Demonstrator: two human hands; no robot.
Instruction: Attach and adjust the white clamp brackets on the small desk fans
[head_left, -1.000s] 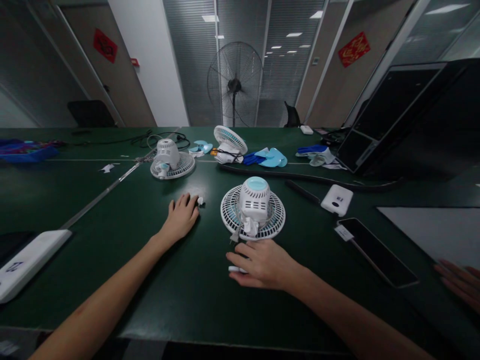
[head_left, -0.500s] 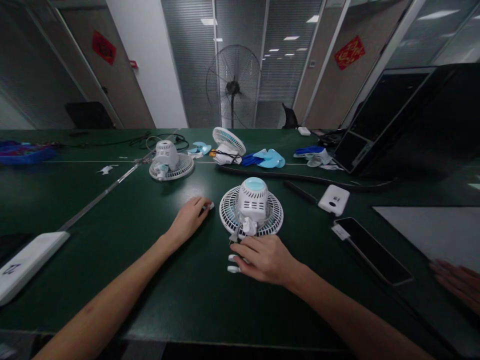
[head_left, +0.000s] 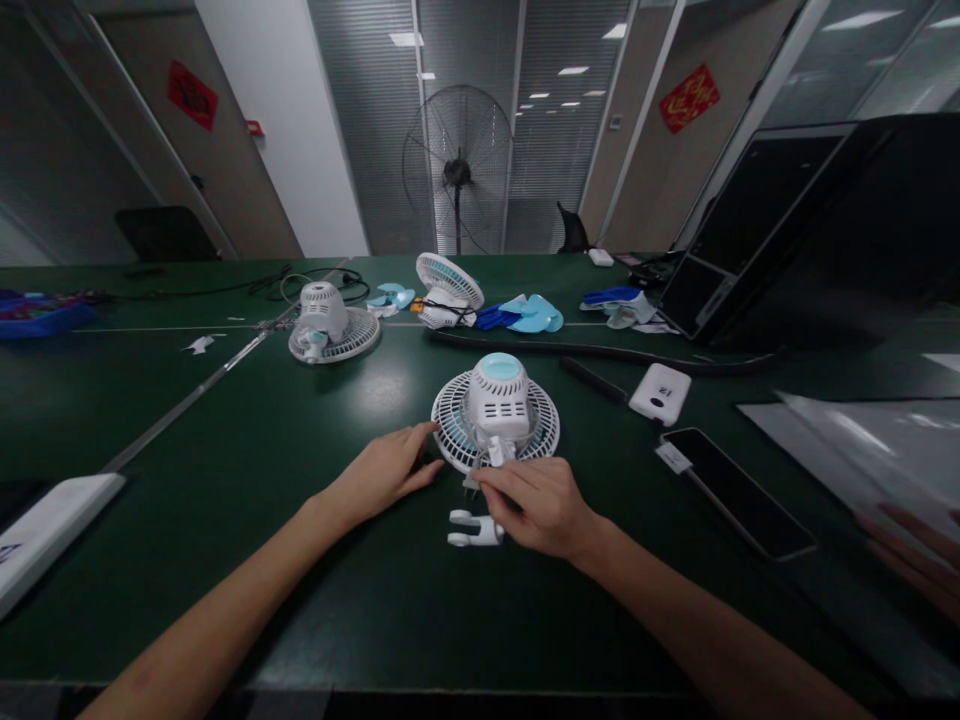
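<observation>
Spreading your left hand's (head_left: pixel 386 470) parted fingers lightly along the grille (head_left: pixel 448 412) should steady it without flexing the rim. Keep the plug (head_left: pixel 471 483) and forked white bracket (head_left: pixel 489 531) clear of the face-down fan head (head_left: pixel 501 400) on the counter (head_left: pixel 315 610); your right hand's (head_left: pixel 540 505) fingertips bunch beside the plug, but whether they clamp anything can't be told.

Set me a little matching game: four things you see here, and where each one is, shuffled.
1. Forked white part
2. Phone
3. Tall caged fan
4. Blue tray

A. Beyond the green table
B. On the table, far left
C. On the table, well right of the right hand
D. On the table, just left of that hand

Pairs: 1-D, 2-C, 3-A, 4-B
</observation>
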